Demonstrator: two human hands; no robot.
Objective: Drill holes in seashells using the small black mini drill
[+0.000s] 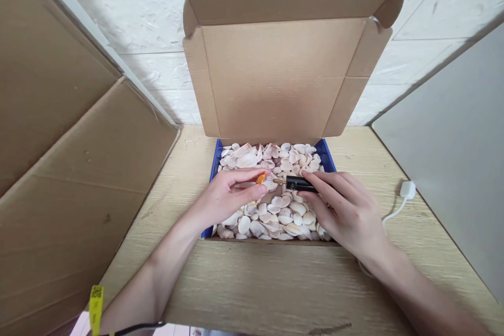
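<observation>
Drill (301, 184): black body, brass-coloured nose (279, 181), held nearly level above the box and pointing towards the orange piece.
Right hand (352, 215): closed around the rear of the drill, thumb below and fingers along the top.
Left hand (226, 194): thumb and fingers nearly together, pinching a small orange piece (260, 178) just ahead of the drill nose; whether this is a shell or something else is too small to tell.
Contact: I cannot tell whether the tip touches the piece, since the gap between the 2 is too small to read.
Box (327, 156): blue sides, open on the tabletop (268, 273), lid (275, 79) raised at the back near the white wall (153, 10).
Shells (285, 215): pale, spread over the box floor beneath both hands.
Cable (395, 212): white, running from a white plug (408, 189) towards the right wrist; its other end is hidden.
Aim: best to line the nose up square with the chosen spot, as a slanted tip would likely skid.
Pressure: light and even should serve; a hard push could crack something thin.
Fingertips: safest at the edges of the piece, out of line with the tip.
Support: wrists steadied low would probably cut wobble, with slack left in the cable.
</observation>
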